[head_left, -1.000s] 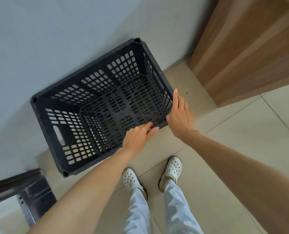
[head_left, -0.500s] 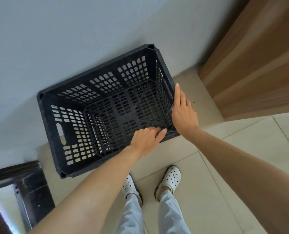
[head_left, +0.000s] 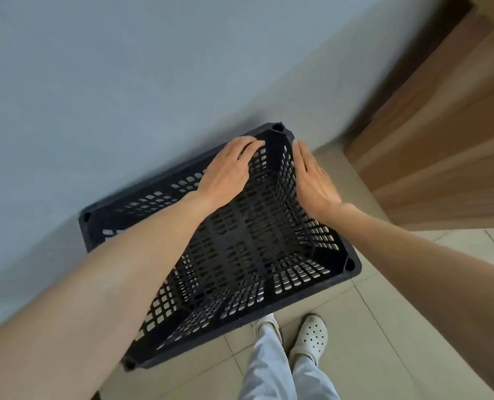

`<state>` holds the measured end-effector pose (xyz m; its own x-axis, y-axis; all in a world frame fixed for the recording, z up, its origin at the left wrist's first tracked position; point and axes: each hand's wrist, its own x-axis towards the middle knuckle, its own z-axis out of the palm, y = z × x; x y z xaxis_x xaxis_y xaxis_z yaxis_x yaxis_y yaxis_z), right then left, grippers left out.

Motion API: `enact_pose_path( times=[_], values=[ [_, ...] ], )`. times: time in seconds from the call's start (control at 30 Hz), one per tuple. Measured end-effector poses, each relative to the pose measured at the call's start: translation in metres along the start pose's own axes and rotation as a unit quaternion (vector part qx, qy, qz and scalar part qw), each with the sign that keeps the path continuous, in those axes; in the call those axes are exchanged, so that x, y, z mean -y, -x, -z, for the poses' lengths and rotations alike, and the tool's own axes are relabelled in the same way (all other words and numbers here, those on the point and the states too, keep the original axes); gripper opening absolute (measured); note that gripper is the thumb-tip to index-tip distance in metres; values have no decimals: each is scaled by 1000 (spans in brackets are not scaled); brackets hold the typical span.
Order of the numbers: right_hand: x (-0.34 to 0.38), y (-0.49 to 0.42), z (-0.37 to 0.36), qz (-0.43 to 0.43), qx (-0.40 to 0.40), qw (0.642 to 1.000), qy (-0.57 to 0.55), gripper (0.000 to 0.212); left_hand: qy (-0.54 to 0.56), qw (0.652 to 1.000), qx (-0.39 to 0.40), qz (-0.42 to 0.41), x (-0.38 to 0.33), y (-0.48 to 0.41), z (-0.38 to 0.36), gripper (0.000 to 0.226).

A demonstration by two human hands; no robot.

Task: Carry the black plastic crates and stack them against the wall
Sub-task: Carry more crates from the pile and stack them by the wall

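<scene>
Crate [head_left: 240, 255], black plastic: on tiled floor [head_left: 413, 313], far side against grey wall [head_left: 124, 111]. Left hand [head_left: 228, 171] flat on far rim; right hand [head_left: 312, 183] flat along right rim. Wooden panel [head_left: 442, 140] to the right; white clogs [head_left: 309, 337] at near edge.

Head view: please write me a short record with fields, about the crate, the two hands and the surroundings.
crate: black plastic crate, perforated, empty, open side up
place: on the tiled floor, long side along the grey wall; contact with the wall cannot be told
left hand: rests on the far rim, near the far right corner
right hand: fingers straight, flat on the right rim
stack: only one crate visible
nearby: wooden panel at right; white clogs at the bottom
</scene>
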<state>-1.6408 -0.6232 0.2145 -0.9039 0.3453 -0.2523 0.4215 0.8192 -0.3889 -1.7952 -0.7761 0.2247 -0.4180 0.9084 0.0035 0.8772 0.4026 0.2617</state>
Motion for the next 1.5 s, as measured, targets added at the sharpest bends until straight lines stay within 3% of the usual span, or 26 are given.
enact_pose_path(
  times=[0.13, 0.33, 0.63, 0.73, 0.83, 0.93, 1.07, 1.23, 1.37, 1.5],
  values=[
    [12, -23, -12, -73, -20, 997, -12, 89, 18, 991, 117, -56, 34, -18, -4, 77],
    [15, -22, -13, -93, -23, 994, 42, 85, 19, 982, 163, -97, 46, -20, -11, 93],
    [27, -29, 18, -141, 138, 980, 27, 101, 107, 955, 276, -20, 41, -30, 15, 84],
    [37, -23, 27, -131, 95, 986, 34, 90, 127, 961, 245, 24, 36, -1, 23, 79],
    [54, -12, 28, -9, 67, 994, 91, 83, 119, 974, 171, 86, 43, 59, 26, 72],
    [86, -15, 22, 120, 129, 979, 102, 73, 114, 973, 75, 186, 64, 115, 38, 60],
    [151, -29, 9, 186, 204, 959, 60, 63, 94, 953, 0, 287, 91, 175, 57, 51],
    [227, -35, -24, 263, 187, 944, 65, 66, 41, 935, -28, 350, 114, 238, 59, 62],
    [281, -38, -64, 295, 177, 933, 103, 76, 78, 902, -25, 423, 115, 257, 38, 85],
    [307, -41, -96, 299, 158, 930, 144, 77, 88, 894, -11, 440, 117, 250, 20, 88]
  ],
)
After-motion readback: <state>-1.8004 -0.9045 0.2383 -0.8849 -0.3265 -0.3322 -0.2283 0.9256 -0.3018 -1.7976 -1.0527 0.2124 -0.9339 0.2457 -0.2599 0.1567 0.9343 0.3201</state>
